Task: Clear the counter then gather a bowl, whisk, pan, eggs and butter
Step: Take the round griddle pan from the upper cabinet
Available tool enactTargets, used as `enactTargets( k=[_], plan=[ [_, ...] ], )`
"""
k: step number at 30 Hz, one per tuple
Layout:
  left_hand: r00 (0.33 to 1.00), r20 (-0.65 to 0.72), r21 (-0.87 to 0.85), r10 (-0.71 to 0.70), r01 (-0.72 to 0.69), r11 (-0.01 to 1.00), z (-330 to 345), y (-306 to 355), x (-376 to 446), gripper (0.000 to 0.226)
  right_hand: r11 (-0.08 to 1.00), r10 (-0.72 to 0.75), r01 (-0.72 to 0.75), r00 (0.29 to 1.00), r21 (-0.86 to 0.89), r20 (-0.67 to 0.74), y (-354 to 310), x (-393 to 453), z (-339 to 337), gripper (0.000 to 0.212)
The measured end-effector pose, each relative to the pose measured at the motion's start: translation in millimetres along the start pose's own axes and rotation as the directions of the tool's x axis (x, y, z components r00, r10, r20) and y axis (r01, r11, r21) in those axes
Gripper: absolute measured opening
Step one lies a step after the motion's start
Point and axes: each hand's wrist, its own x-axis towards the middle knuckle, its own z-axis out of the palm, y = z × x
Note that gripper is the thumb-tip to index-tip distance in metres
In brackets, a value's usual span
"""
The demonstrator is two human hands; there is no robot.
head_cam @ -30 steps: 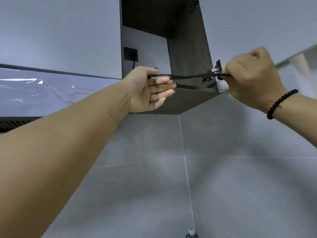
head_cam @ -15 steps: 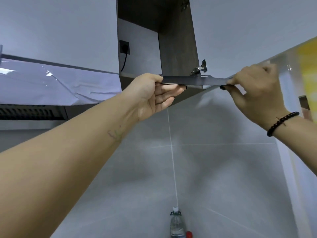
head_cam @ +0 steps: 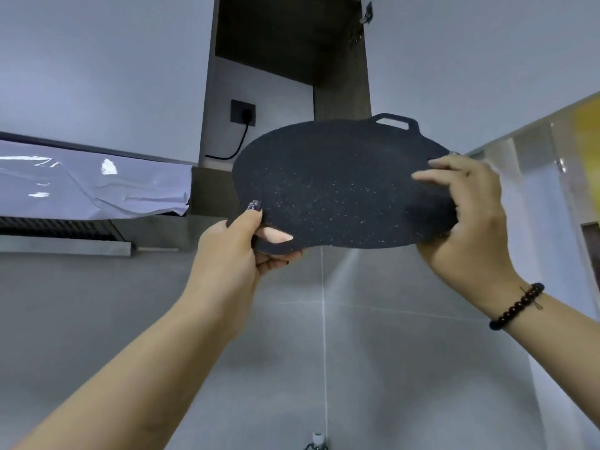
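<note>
Head camera looks up past two bare forearms. The left hand [head_cam: 242, 246] grips the near handle of a flat, dark speckled pan [head_cam: 334, 186], thumb on top and fingers curled through the handle slot beneath. The right hand [head_cam: 467, 222], with a dark bead bracelet [head_cam: 516, 306] at its wrist, pinches the pan's right edge, fingers over the top. The pan is held in the air, tilted toward the viewer, in front of an open dark cupboard [head_cam: 292, 37]. Behind, a black wall socket [head_cam: 243, 111] with a cable, and at left a range hood [head_cam: 91, 186] wrapped in plastic film. A bottle cap [head_cam: 317, 438] peeks in at the bottom edge.
</note>
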Motion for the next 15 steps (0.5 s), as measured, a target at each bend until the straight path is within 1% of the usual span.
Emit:
enactTargets(
  k=[3, 5, 8, 11, 13, 15],
  plan=[
    [0.986, -0.112, 0.047, 0.122, -0.117, 0.992, 18.6, -15.2, -18.0, 0.057, 0.99, 0.098, -0.108, 0.989, 0.09, 0.114, 17.6, -2.6, 0.8, 0.061],
    [0.971, -0.186, 0.072, 0.153, -0.142, 0.987, 29.0, -19.6, -32.7, 0.064, 0.975, 0.147, -0.167, 0.979, 0.149, 0.139, 24.5, -2.8, 4.7, 0.069],
    [0.938, -0.29, 0.098, 0.192, -0.17, 0.981, 45.1, -21.4, -49.5, 0.059, 0.94, 0.223, -0.249, 0.965, 0.234, 0.135, 28.5, 0.2, 11.4, 0.08],
    [0.905, -0.383, 0.059, 0.186, -0.178, 0.982, 53.0, -21.9, -54.6, 0.046, 0.898, 0.317, -0.344, 0.938, 0.275, 0.139, 27.1, 6.9, 20.4, 0.088],
    [0.887, -0.433, 0.036, 0.162, -0.163, 0.986, 55.7, -19.4, -55.9, 0.038, 0.857, 0.396, -0.42, 0.907, 0.299, 0.142, 28.8, 12.6, 21.3, 0.087],
    [0.882, -0.449, 0.029, 0.142, -0.145, 0.989, 55.5, -13.7, -56.4, 0.033, 0.814, 0.463, -0.478, 0.877, 0.331, 0.128, 32.9, 21.1, 18.7, 0.084]
  ],
)
